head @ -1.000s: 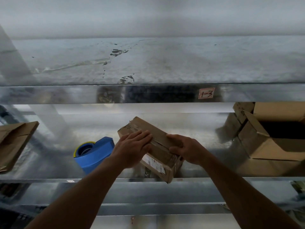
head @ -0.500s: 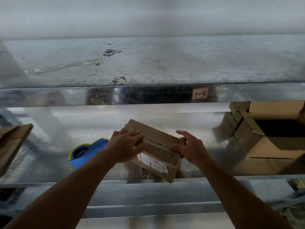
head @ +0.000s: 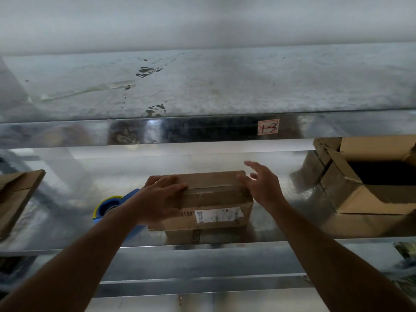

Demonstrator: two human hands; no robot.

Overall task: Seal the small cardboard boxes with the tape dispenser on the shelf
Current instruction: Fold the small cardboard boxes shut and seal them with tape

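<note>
Shelf [head: 281, 224]: box [head: 216, 197] now squared under my flat left hand [head: 162, 199], right hand [head: 263, 185] let go, splayed; dispenser [head: 110, 204] just left of that.

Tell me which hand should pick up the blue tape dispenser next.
Left, probably. The tape dispenser sits beside the left hand, left of the small box. The right hand is open at the box's right end and would have to cross over.

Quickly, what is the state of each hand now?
Left hand: open, fingers flat on the small cardboard box.
Right hand: open, fingers spread beside the box's right end.
</note>
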